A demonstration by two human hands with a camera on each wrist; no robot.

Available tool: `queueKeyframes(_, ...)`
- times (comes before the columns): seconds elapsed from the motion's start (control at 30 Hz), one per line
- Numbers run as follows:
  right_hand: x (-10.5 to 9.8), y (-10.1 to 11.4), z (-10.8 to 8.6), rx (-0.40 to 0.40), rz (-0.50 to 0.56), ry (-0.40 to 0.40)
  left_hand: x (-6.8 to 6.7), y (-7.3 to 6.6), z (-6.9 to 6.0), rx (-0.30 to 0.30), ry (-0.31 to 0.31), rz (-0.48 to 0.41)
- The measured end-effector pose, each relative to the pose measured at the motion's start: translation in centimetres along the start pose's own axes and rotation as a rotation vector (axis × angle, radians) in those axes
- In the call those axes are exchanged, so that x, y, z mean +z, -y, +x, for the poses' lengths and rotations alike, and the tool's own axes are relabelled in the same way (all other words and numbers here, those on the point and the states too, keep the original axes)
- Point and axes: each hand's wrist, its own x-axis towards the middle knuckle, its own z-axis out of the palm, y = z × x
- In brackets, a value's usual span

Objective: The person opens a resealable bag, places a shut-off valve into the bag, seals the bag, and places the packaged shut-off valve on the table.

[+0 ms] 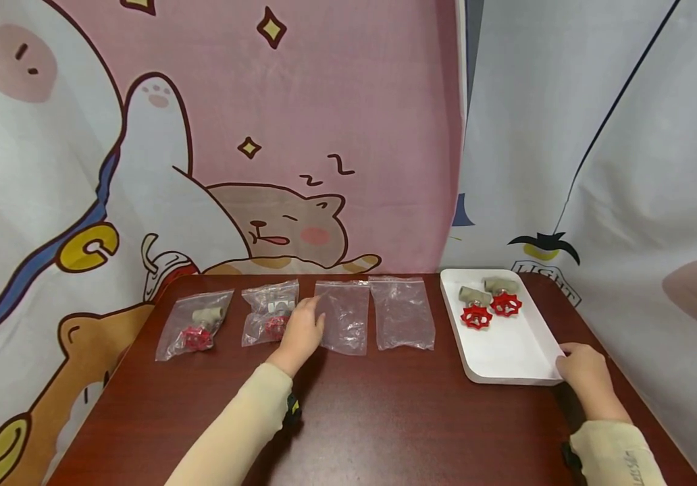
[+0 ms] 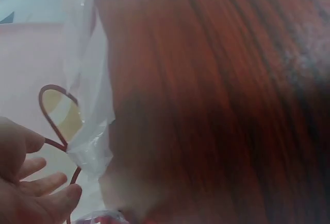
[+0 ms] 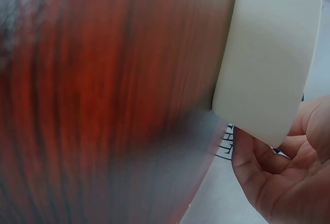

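My left hand is over the right edge of a clear zip bag that has a red-handled valve inside. The left wrist view shows its fingers relaxed and apart, with nothing gripped. To its right lies a flat clear zip bag, with another similar bag beyond it. My right hand holds the near right corner of a white tray; in the right wrist view the fingers curl around the tray's corner. Two valves with red handwheels, one nearer and one farther, lie in the tray's far part.
At the far left of the brown table lies another bagged valve. A printed cloth hangs behind the table, and a white cloth hangs along the right side.
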Motion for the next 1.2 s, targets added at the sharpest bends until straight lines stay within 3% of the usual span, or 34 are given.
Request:
queueKeyframes(0.17,-0.1,0.0,-0.1,-0.022,-0.006,-0.005,1.1,0.1,-0.1,-0.053,0.053,0.05)
queueKeyframes(0.3,0.0,0.0,-0.1,-0.036,-0.005,0.0,1.4,0.1,-0.6,-0.08,0.05,0.076)
queueKeyframes(0.47,0.1,0.0,0.1,-0.028,-0.004,0.011,1.5,0.2,-1.0,-0.133,0.043,0.019)
queueKeyframes(0.6,0.1,0.1,0.1,-0.007,0.005,0.011,1.1,0.0,-1.0,-0.208,0.059,-0.134)
queueKeyframes(0.87,0.1,-0.3,0.4,-0.035,-0.014,-0.005,-0.2,-0.6,-0.5,-0.488,0.201,-0.591)
queueKeyframes(0.97,0.2,-0.5,0.5,-0.057,-0.019,-0.016,-0.4,-0.7,-0.3,-0.534,0.219,-0.68)
queueKeyframes(1.2,0.3,-0.6,0.5,-0.016,-0.015,0.006,-0.4,-0.8,-0.4,-0.665,0.218,-0.87)
